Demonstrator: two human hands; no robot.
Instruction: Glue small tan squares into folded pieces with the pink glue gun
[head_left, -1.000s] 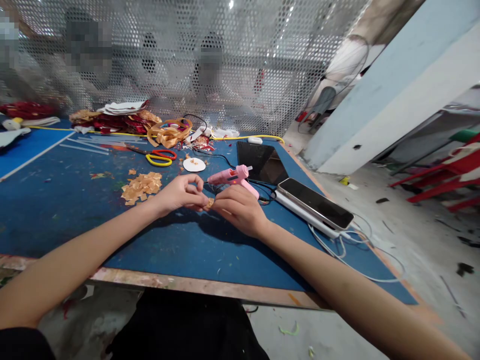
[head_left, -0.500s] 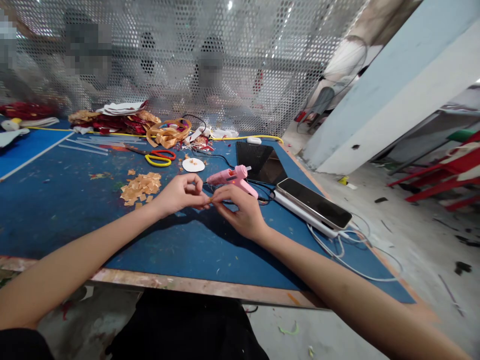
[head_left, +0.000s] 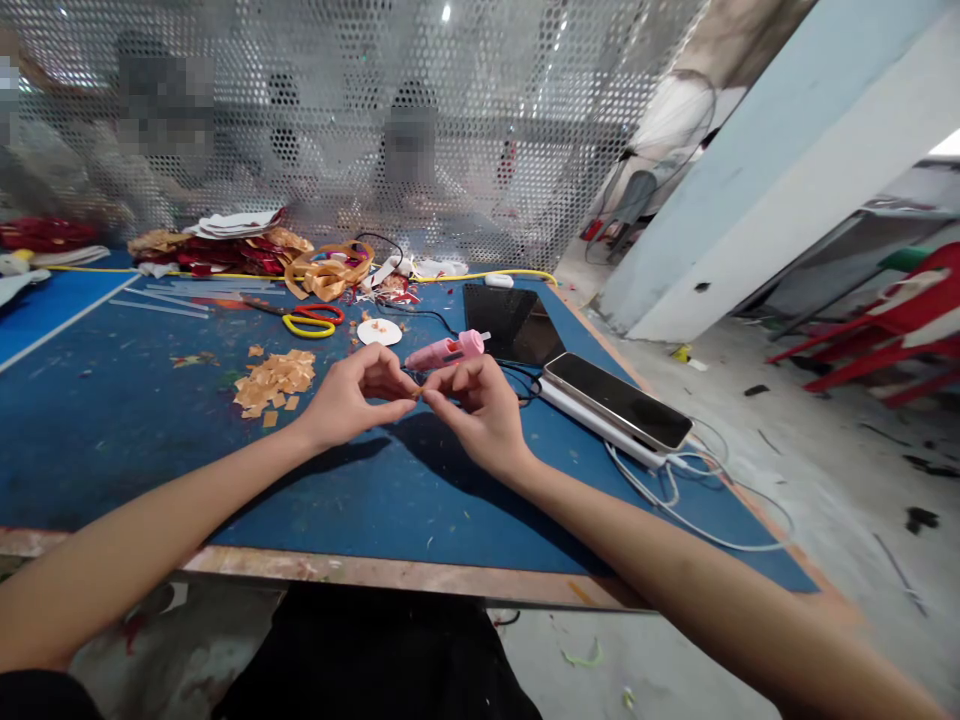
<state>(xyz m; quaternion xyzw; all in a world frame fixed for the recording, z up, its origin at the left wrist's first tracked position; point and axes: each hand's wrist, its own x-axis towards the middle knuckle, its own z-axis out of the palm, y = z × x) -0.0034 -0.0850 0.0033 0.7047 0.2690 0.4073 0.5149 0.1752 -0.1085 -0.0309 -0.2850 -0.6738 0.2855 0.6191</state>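
Left hand (head_left: 346,398) and right hand (head_left: 484,418): thumb and finger tips of each close on one small scrap (head_left: 420,391), held between them above the blue table (head_left: 142,430). Light, even pressure is advisable, fingertips clear of the glue gun (head_left: 444,353). Scrap appears thin, gold-brown; any fold is too small to confirm.
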